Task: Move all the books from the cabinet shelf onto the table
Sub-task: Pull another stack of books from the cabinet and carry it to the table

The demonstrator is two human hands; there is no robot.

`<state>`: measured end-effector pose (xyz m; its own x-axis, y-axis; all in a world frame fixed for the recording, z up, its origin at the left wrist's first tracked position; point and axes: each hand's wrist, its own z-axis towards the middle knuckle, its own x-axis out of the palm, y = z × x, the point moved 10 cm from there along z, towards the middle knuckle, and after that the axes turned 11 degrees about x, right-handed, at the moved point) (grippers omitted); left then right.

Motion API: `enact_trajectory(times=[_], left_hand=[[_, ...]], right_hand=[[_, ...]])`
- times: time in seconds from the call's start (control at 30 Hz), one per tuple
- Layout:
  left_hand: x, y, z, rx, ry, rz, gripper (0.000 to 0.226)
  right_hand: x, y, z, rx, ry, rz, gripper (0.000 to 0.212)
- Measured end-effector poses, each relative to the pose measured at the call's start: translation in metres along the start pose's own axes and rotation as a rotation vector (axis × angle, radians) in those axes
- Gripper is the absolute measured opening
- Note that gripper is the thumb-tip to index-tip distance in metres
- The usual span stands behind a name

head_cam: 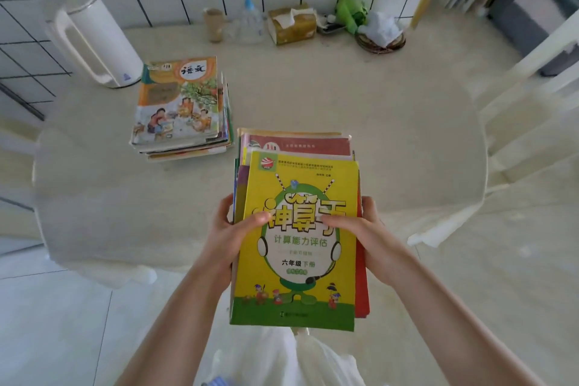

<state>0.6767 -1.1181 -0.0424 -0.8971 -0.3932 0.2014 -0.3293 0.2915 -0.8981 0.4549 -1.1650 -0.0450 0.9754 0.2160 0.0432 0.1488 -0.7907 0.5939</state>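
Observation:
I hold a stack of books (297, 260) with a yellow and green workbook on top, over the near edge of the pale table (391, 135). My left hand (232, 232) grips the stack's left side, thumb across the cover. My right hand (360, 229) grips its right side, thumb on the cover too. A red book shows at the far end of the held stack. A second pile of books (181, 110) with an illustrated cover lies flat on the table to the left. The cabinet shelf is out of view.
A white kettle (94, 37) stands at the table's back left. Along the tiled wall sit a cardboard roll (214, 23), a clear pump bottle (250, 22), a tissue box (293, 23), a green toy (351, 12) and a woven basket (380, 37). A white chair (532, 110) stands at the right.

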Motion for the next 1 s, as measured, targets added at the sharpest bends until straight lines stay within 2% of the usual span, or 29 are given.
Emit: enact_trajectory(times=[0.13,0.27,0.43,0.57,0.6,0.73,0.9,1.0], left_hand=[[0.009,-0.013,0.053,0.009,-0.005,0.05,0.058],[0.022,-0.023,0.107,0.007,0.006,0.09,0.048],[0.042,-0.034,0.161,0.011,0.039,0.16,0.047],[0.049,-0.044,0.195,0.034,0.038,0.218,0.051],[0.051,-0.046,0.202,0.04,0.036,0.228,0.052],[0.062,-0.053,0.231,0.051,0.017,0.165,0.053],[0.067,-0.058,0.248,0.047,-0.059,0.073,0.069],[0.064,-0.062,0.259,0.062,-0.097,0.055,0.061]], right_hand=[[-0.006,0.037,0.034,0.004,-0.09,-0.012,0.06],[-0.007,0.074,0.063,-0.002,-0.176,-0.039,0.06],[-0.014,0.12,0.094,-0.037,-0.216,-0.104,0.056],[-0.023,0.151,0.119,-0.064,-0.223,-0.157,0.025],[-0.024,0.157,0.125,-0.07,-0.221,-0.174,0.027],[-0.032,0.187,0.157,-0.089,-0.21,-0.206,0.059],[-0.03,0.232,0.188,-0.17,-0.126,-0.311,0.067],[-0.025,0.253,0.203,-0.218,-0.103,-0.388,0.068]])
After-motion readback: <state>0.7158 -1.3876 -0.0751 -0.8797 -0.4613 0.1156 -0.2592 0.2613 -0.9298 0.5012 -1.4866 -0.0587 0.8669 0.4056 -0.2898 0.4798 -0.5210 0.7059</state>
